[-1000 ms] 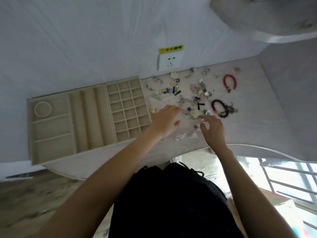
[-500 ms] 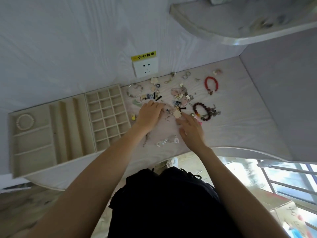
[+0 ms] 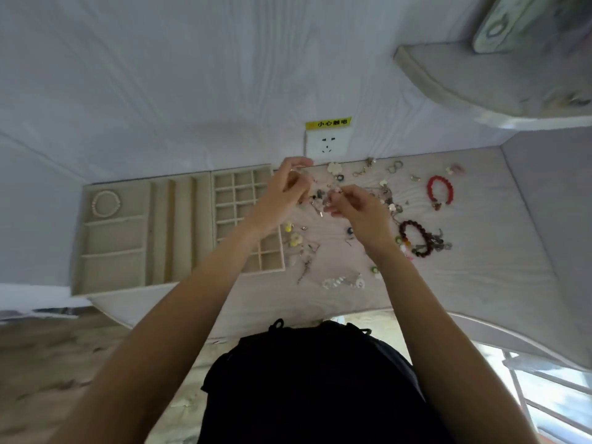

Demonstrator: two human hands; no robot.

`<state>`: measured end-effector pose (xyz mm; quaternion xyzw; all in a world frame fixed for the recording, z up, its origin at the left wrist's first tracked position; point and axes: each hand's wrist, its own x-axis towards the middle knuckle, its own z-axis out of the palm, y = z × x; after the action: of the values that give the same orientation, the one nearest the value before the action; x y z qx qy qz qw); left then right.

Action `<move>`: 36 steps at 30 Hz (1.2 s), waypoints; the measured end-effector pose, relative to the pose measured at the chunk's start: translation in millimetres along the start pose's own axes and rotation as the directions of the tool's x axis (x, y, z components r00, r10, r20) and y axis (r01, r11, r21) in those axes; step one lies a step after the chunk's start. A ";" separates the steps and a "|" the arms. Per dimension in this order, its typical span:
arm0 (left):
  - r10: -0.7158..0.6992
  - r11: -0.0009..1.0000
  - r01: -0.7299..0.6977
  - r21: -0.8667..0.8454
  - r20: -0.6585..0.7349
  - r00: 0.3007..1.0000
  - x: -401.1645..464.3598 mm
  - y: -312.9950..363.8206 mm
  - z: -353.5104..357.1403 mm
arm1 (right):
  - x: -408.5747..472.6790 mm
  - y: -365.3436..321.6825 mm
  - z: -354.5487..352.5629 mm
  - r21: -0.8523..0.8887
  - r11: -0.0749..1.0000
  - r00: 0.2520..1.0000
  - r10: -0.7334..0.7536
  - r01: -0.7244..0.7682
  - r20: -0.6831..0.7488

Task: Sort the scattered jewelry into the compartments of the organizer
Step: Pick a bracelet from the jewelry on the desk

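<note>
Plainly, most of the work lies ahead: at the far left the organizer (image 3: 179, 229) sits on the table (image 3: 480, 277) with only a pale bead bracelet (image 3: 106, 204) in its top-left compartment, and the small square cells on its right side look bare. Just right of it, the left hand (image 3: 282, 193) is lifted above the table, its grip curled with thumb and forefinger pinching what seems to be a thin piece of jewelry (image 3: 320, 200), too small to name. Beside it the right hand (image 3: 358, 209) pinches the other end of the same tangle, so both grips are closed on it. The risk, as I judge it, is that the piece is snagged with others; pulling apart could bend a hook or fling small bits off the table. Below the hands, loose charms and a silvery chain (image 3: 342, 282) lie near the front edge, where a passing forearm could sweep them off. Further right lie a dark bead bracelet (image 3: 416, 238) and a red bracelet (image 3: 440, 193), well apart from the organizer.
</note>
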<state>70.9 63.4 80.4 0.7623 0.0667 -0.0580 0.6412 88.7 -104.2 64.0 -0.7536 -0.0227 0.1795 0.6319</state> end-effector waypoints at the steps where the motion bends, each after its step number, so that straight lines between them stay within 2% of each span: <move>1: -0.084 0.980 0.084 -0.182 0.008 0.996 -7.2 -1.8 -12.8 | 1.5 -4.0 7.9 0.084 0.996 0.997 0.032 -0.037 0.065; 3: -0.186 0.910 0.185 -0.372 0.033 0.982 -26.6 -18.8 -42.9 | 4.6 -9.5 36.6 0.128 0.982 0.975 0.112 -0.138 0.194; 5: -0.250 0.885 0.242 -0.399 0.031 0.968 -46.7 -36.2 -61.6 | 6.3 -9.6 62.5 0.113 0.965 0.942 0.198 -0.235 0.272; 8: -0.296 0.904 0.214 -0.371 -0.180 0.938 -81.2 -64.5 -97.4 | 13.1 -9.9 119.8 0.023 0.953 0.887 0.271 -0.301 0.374; 11: -0.281 0.944 0.159 -0.289 -0.451 0.847 -102.1 -82.5 -135.0 | 22.9 -15.3 178.0 -0.038 0.942 0.832 0.313 -0.334 0.458; 14: -0.248 0.964 0.135 -0.231 -0.580 0.776 -109.4 -95.2 -177.8 | 38.0 -20.7 232.6 -0.063 0.946 0.811 0.306 -0.318 0.498; 18: -0.251 0.963 0.127 -0.239 -0.609 0.752 -104.2 -107.3 -231.4 | 61.8 -26.7 294.4 -0.094 0.950 0.831 0.305 -0.296 0.466; 20: -0.255 0.960 0.125 -0.250 -0.603 0.756 -96.5 -115.0 -251.9 | 74.2 -27.9 315.1 -0.131 0.963 0.854 0.268 -0.233 0.446; 24: -0.304 0.940 0.125 -0.317 -0.613 0.730 -80.0 -128.9 -276.9 | 95.9 -24.7 340.6 -0.246 0.960 0.889 0.225 -0.132 0.400; 27: -0.350 0.920 0.163 -0.357 -0.560 0.751 -75.0 -141.3 -286.3 | 105.2 -25.0 348.6 -0.320 0.943 0.889 0.220 -0.090 0.400; 29: -0.327 0.941 0.220 -0.257 -0.531 0.781 -76.6 -148.4 -287.8 | 104.8 -32.5 346.0 -0.317 0.937 0.872 0.273 -0.146 0.406; 31: -0.268 0.953 0.304 -0.018 -0.525 0.808 -79.1 -151.2 -289.5 | 107.9 -35.1 340.1 -0.388 0.918 0.880 0.252 -0.085 0.403; 34: -0.115 0.938 0.270 0.220 -0.536 0.836 -84.5 -152.4 -291.7 | 110.6 -35.6 329.7 -0.536 0.819 0.904 0.051 0.206 0.425; 36: 0.020 0.887 0.236 0.397 -0.544 0.839 -89.9 -155.7 -294.3 | 111.2 -33.1 327.2 -0.619 0.673 0.860 -0.052 0.405 0.507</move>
<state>-44.1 377.2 -4.6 0.8696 0.2710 0.1051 0.3992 101.1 240.4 24.1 -0.8649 -0.3318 0.2421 0.2884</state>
